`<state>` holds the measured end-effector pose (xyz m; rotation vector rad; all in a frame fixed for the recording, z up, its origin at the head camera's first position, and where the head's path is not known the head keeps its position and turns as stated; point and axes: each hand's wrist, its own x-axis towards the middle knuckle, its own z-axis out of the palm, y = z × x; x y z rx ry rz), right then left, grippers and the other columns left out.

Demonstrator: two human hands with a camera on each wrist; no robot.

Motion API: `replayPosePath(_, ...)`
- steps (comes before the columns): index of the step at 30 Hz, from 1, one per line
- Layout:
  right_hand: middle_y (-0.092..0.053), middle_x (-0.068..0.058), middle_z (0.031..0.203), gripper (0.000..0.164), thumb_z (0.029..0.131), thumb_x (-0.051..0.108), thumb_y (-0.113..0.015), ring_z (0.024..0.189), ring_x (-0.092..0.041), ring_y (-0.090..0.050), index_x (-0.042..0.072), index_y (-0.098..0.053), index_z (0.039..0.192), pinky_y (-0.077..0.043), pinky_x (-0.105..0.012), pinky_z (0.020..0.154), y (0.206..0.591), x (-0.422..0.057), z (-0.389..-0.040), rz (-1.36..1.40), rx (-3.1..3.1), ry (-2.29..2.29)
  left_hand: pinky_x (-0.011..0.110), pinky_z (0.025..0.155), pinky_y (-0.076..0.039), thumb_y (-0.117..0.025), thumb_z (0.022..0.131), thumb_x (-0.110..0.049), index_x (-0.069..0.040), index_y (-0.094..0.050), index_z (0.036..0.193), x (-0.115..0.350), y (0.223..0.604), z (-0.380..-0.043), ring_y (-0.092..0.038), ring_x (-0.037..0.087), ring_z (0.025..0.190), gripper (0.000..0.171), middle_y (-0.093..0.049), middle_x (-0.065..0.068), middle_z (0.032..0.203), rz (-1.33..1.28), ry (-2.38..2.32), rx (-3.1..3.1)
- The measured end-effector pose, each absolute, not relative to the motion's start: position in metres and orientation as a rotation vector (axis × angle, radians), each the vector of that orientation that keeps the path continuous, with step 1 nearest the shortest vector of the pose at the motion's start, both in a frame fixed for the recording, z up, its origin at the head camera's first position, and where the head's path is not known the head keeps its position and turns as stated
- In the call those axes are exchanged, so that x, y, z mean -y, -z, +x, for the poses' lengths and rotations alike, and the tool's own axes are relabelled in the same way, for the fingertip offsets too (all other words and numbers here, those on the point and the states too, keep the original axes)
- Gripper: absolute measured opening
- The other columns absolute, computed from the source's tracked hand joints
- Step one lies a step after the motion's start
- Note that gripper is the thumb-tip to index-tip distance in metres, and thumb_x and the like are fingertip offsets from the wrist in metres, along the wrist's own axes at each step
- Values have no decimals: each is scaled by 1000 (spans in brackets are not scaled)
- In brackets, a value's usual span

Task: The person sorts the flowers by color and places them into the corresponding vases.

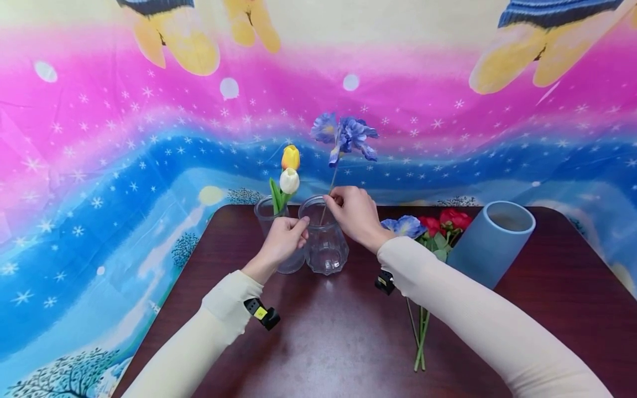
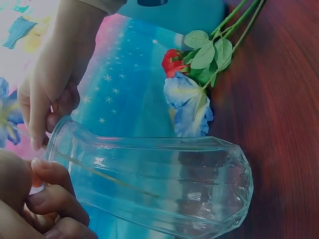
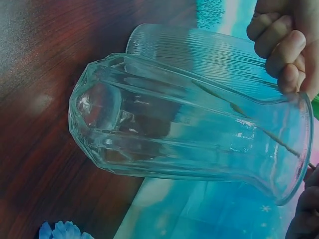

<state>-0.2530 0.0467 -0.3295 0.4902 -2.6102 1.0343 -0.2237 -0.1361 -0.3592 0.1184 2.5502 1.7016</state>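
My right hand (image 1: 359, 215) pinches the thin stem of a blue-purple iris (image 1: 348, 138), its bloom high above the faceted glass vase (image 1: 325, 251). Inside that vase the stem (image 2: 112, 178) slants down, its lower end well above the base. Curled fingers of my left hand (image 1: 285, 240) hold the vase at its rim, on the left side. Just left stands a ribbed glass vase (image 3: 199, 50), partly hidden behind the left hand in the head view. It contains a yellow tulip (image 1: 291, 158) and a white tulip (image 1: 289, 181) with green leaves.
A blue-grey vase (image 1: 478, 249) stands on the right of the dark wooden table (image 1: 318, 342). Beside it, partly under my right forearm, lie red roses (image 1: 453, 220) and another blue iris (image 1: 405, 225), stems toward me. A printed cloth (image 1: 149, 182) hangs behind the table.
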Motion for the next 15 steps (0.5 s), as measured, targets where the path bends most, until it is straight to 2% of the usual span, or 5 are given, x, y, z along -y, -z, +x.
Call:
replayPosePath(4, -53, -2, 58, 25, 102, 29, -61, 52, -17, -50, 12, -75, 92, -37, -32, 53, 330, -45, -254, 494, 2659, -999, 24, 47, -27, -49, 107, -27, 9, -61, 76, 136, 359, -223, -42, 10, 49, 50, -48, -4, 51, 119, -1696, -2555)
replayPosePath(8, -56, 0, 59, 23, 101, 29, -62, 52, -16, -51, 12, -77, 95, -37, -31, 51, 331, -43, -256, 498, 2689, -945, 24, 48, -28, -49, 107, -27, 2, -60, 70, 135, 359, -224, -43, 10, 50, 48, -48, -4, 51, 117, -1698, -2562)
replayPosePath(11, -57, 0, 60, 23, 101, 29, -63, 52, -16, -51, 13, -76, 91, -36, -31, 49, 332, -41, -257, 497, 2697, -909, 24, 48, -28, -49, 107, -26, 0, -59, 68, 136, 360, -225, -44, 10, 50, 48, -48, -4, 51, 124, -1707, -2564)
replayPosePath(15, -58, -1, 60, 24, 101, 30, -63, 52, -17, -52, 15, -75, 85, -37, -32, 49, 332, -39, -258, 494, 2703, -879, 24, 48, -28, -49, 107, -26, 3, -59, 70, 136, 360, -224, -44, 9, 50, 48, -48, -4, 50, 131, -1715, -2564)
